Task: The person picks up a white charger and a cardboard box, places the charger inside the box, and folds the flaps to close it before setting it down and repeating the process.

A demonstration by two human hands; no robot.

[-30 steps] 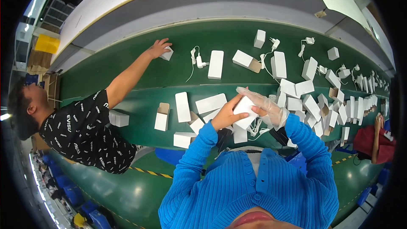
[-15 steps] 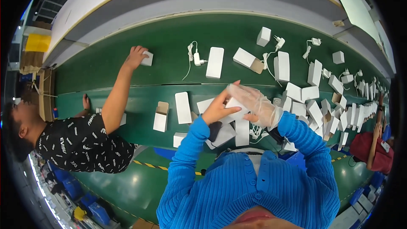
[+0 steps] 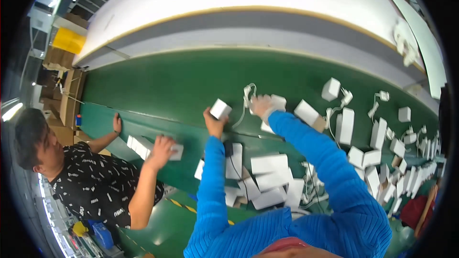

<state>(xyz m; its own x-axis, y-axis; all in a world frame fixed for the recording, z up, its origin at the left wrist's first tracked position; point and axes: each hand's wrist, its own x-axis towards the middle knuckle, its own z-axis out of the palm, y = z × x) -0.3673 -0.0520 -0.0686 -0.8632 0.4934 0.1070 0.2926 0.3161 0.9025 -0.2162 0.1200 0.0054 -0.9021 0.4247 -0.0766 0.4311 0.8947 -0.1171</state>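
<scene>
My left hand (image 3: 215, 124), bare, is closed around a small white box (image 3: 221, 109) and holds it up over the green bench (image 3: 181, 91). Farther right, my right hand (image 3: 261, 106) in a thin translucent glove reaches down to the bench, fingers curled over a white plug charger that they mostly hide. The charger's white cable (image 3: 247, 94) loops out beside the fingertips. Against the right side of that hand lies a white box (image 3: 278, 102), partly covered by it.
A heap of white boxes (image 3: 269, 164) lies before me, with tangled white cables (image 3: 311, 181) beside it. More boxes and chargers spread to the right. At left a co-worker's hand (image 3: 163, 152) touches a small white box (image 3: 176, 152). A raised shelf (image 3: 229, 26) borders the bench's far side.
My hands were together on the small box; now they are apart. The left carries the box left, and the right has reached to the charger. The view has shifted, and the co-worker's hand has drawn nearer.
</scene>
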